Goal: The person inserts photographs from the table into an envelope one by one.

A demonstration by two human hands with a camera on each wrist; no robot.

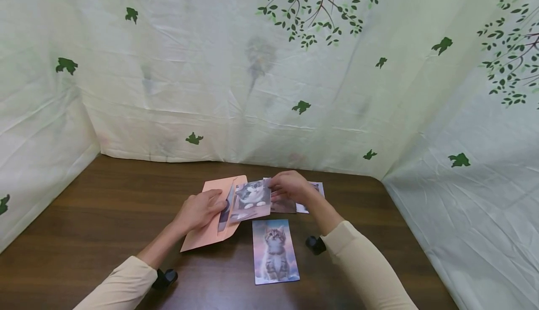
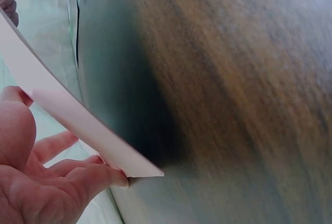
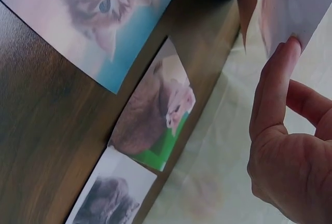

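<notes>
My left hand [image 1: 202, 211] grips a peach-coloured envelope [image 1: 198, 239], thumb on top and fingers beneath; in the left wrist view the envelope [image 2: 88, 123] is tilted above the table. Its opening faces right, showing part of another picture [image 1: 223, 217]. My right hand [image 1: 290, 187] pinches the right edge of a grey-and-white cat photo [image 1: 252, 196] at the envelope's mouth. Whether the photo's left end is inside or over the envelope, I cannot tell. In the right wrist view, the fingers hold the photo [image 3: 295, 11] by its edge.
On the brown table [image 1: 105, 216] lies a tabby kitten photo [image 1: 275, 254], nearest me. Behind my right hand lie a brown cat photo [image 3: 142, 112] and a grey cat photo [image 3: 111, 198], end to end. A leaf-patterned cloth [image 1: 189, 90] hangs along the back and sides.
</notes>
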